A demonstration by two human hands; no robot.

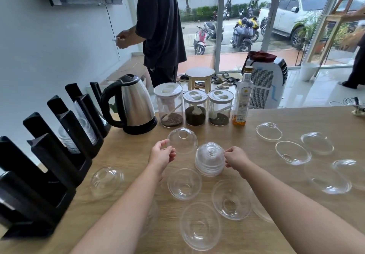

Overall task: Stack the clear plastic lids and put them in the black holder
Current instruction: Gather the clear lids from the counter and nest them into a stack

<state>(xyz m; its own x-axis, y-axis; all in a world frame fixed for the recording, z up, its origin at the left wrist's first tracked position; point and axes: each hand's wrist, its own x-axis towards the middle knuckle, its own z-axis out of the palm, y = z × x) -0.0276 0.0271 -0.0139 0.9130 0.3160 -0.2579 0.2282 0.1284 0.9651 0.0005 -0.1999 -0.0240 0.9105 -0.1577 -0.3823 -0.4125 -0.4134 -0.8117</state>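
A small stack of lids (pixel 210 159) stands dome-up at centre frame on the wooden table (pixel 266 119), steadied at its edge by the pinched fingers of the right hand (pixel 236 160). The left hand (pixel 163 154) grips the rim of a single lid (pixel 182 140) just to the upper left. Seating it squarely, hole over hole, should keep the pile from leaning. More loose lids (pixel 292 152) lie scattered around; the black holder (pixel 49 155) waits along the left edge.
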